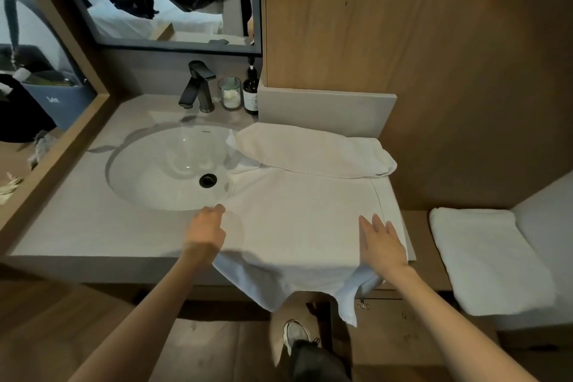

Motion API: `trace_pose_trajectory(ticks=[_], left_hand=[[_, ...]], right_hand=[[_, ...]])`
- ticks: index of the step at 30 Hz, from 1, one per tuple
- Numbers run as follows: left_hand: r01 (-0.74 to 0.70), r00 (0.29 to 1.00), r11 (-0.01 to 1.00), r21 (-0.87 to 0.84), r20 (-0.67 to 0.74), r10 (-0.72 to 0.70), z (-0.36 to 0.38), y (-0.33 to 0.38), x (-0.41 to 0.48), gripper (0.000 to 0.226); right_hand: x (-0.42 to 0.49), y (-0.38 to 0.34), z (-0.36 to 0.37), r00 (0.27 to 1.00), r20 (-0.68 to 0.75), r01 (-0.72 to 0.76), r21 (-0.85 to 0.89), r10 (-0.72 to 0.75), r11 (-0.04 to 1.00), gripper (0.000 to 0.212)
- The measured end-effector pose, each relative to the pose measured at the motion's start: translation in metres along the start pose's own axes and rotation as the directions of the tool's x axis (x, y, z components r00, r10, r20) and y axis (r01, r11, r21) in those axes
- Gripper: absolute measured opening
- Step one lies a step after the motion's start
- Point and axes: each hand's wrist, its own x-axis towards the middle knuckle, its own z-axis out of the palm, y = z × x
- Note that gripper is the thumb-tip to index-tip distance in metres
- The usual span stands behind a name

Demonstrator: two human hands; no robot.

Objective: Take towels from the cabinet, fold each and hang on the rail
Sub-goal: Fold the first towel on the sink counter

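A white towel (304, 220) lies spread on the surface (93, 226), its 6 o'clock edge hanging over. The left hand (206, 231) has its fingers pinching the towel's 9 o'clock edge. The right hand (383, 245) presses flat at 3 o'clock, fingers released.

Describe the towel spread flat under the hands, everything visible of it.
The white towel looks like terry with a hemmed band along its right edge. It lies spread flat on the counter, its left edge over the sink rim, its near edge hanging crumpled off the front. A folded towel lies across its far end. The left hand pinches its left edge; the right hand presses flat on it.
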Motion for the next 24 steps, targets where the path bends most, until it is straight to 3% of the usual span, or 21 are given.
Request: trace_pose_trajectory(ticks=[1,3,4,5,7,8,9,10,12,13,14,17,19,21,24], left_hand=[[0.011,1.0,1.0,-0.02,0.004,-0.011,-0.002,-0.002,0.003,0.046],[0.099,0.994,0.945,-0.311,-0.004,-0.106,-0.005,-0.01,0.004,0.042],[0.169,0.981,0.825,-0.54,0.013,-0.193,-0.008,-0.015,0.003,0.04],[0.244,0.955,0.624,-0.742,0.072,-0.287,-0.01,-0.021,0.002,0.04],[0.4,0.882,0.245,-0.883,0.299,-0.363,-0.008,-0.034,-0.004,0.043],[0.442,0.864,0.2,-0.874,0.356,-0.355,-0.005,-0.041,-0.007,0.044],[0.454,0.862,0.236,-0.859,0.356,-0.361,-0.003,-0.044,-0.01,0.043],[0.429,0.878,0.346,-0.835,0.294,-0.378,-0.002,-0.045,-0.013,0.039],[0.294,0.934,0.688,-0.663,0.046,-0.355,-0.004,-0.041,-0.02,0.031],[0.214,0.957,0.826,-0.521,-0.06,-0.285,-0.003,-0.039,-0.023,0.031],[0.17,0.97,0.902,-0.398,-0.094,-0.224,-0.004,-0.035,-0.027,0.033],[0.267,0.963,0.951,-0.155,0.008,-0.269,-0.003,-0.024,-0.043,0.044],[0.244,0.966,0.966,-0.082,-0.065,-0.25,0.005,-0.023,-0.054,0.039],[0.116,0.982,0.991,-0.071,-0.144,-0.126,0.015,-0.028,-0.068,0.038],[0.253,0.942,0.923,-0.29,-0.143,-0.304,0.022,-0.027,-0.077,0.04]], right_hand=[[0.002,0.0,0.0,1.0,0.02,-0.011,0.024,0.01,1.0,0.061],[0.006,0.002,0.002,0.999,0.04,-0.005,0.044,0.003,0.999,0.062],[0.007,0.003,0.003,0.999,0.036,0.001,0.039,-0.002,0.999,0.063],[0.01,0.005,0.004,0.999,0.032,0.013,0.029,-0.014,1.0,0.063],[0.012,0.006,0.003,0.999,0.043,0.012,0.038,-0.013,0.999,0.063],[0.012,0.006,0.003,0.999,0.052,0.012,0.047,-0.014,0.999,0.063],[0.013,0.006,0.002,0.998,0.058,0.012,0.047,-0.015,0.999,0.063],[0.012,0.005,0.002,0.998,0.064,0.012,0.044,-0.015,0.999,0.063],[0.013,0.005,0.001,0.997,0.069,0.014,0.032,-0.016,0.999,0.065],[0.013,0.005,0.001,0.997,0.073,0.014,0.033,-0.017,0.999,0.066],[0.012,0.005,0.001,0.997,0.08,0.011,0.036,-0.014,0.999,0.067],[0.013,0.004,0.001,0.996,0.085,0.018,0.028,-0.021,0.999,0.07],[0.013,0.002,0.001,0.996,0.084,0.017,0.02,-0.019,1.0,0.071],[0.012,-0.001,0.0,0.995,0.096,0.006,0.016,-0.007,1.0,0.071],[0.009,-0.003,-0.002,0.995,0.102,-0.01,0.022,0.008,1.0,0.073]])
